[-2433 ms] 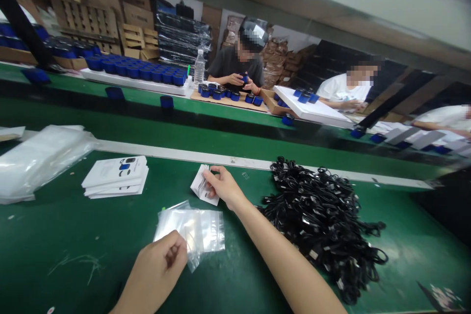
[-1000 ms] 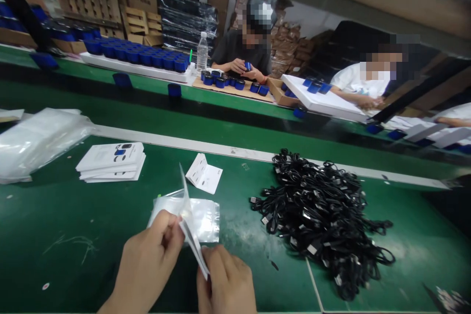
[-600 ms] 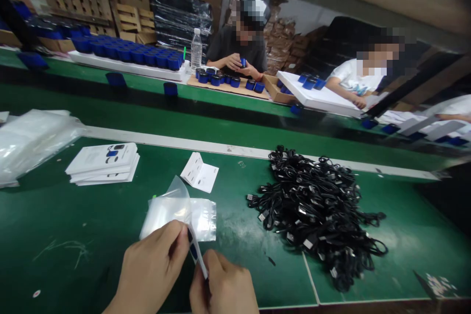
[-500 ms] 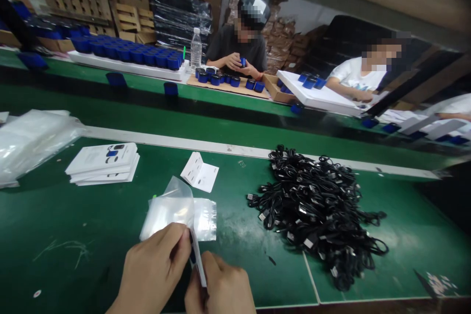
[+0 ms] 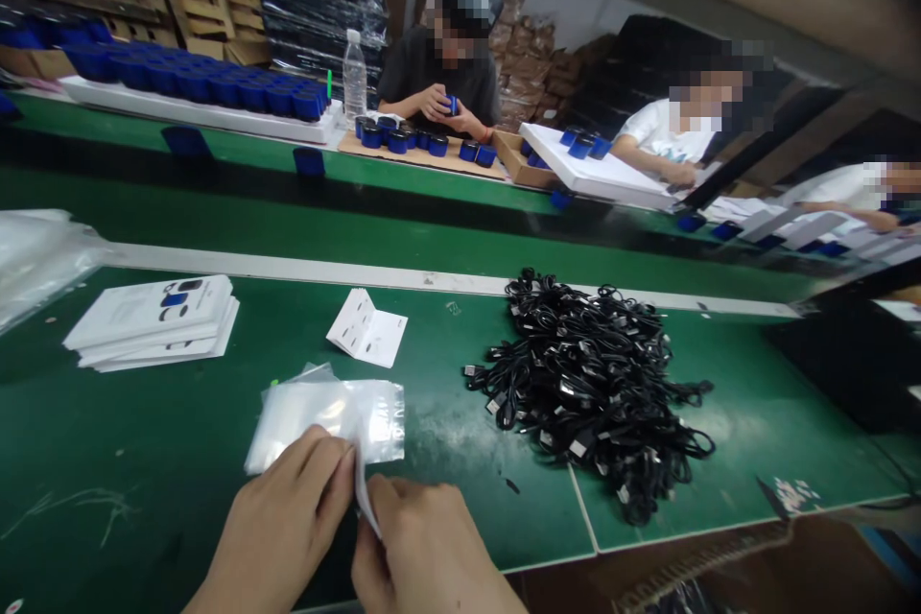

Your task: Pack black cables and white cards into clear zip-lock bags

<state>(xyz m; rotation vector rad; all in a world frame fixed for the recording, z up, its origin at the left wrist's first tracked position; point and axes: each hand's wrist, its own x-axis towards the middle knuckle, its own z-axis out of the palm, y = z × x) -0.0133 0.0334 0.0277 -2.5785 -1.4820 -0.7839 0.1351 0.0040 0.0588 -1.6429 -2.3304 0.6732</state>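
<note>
From the head camera, both hands meet low over the table, just in front of a flat pile of clear zip bags. The left hand has its fingers drawn together in a pinch, thumb against the side of the forefinger, on the upper end of a thin white folded piece. The right hand curls its fingers round the lower end, with no visible gap. The piece stands nearly edge-on between them, so I cannot tell whether it is paper alone or paper with film around it. Gripping it at both ends probably keeps so limp a thing straight and under control.

The zip bags lie right beyond the knuckles, likely so that either hand can reach them easily. Behind them a group of folded leaflets rests half spread, one flap raised; the crease seems to hold it up, which should make an edge easier to catch. Farther left is a squared stack of printed leaflets, overlapping in offset layers, and beside it a large plastic bundle, cut off by the view. On the right, bundled black USB cables form a loose heap, apart from the paper, perhaps to avoid tangling.

Across the line, a person in a dark top holds a small blue tub above other blue tubs on a cardboard sheet.
</note>
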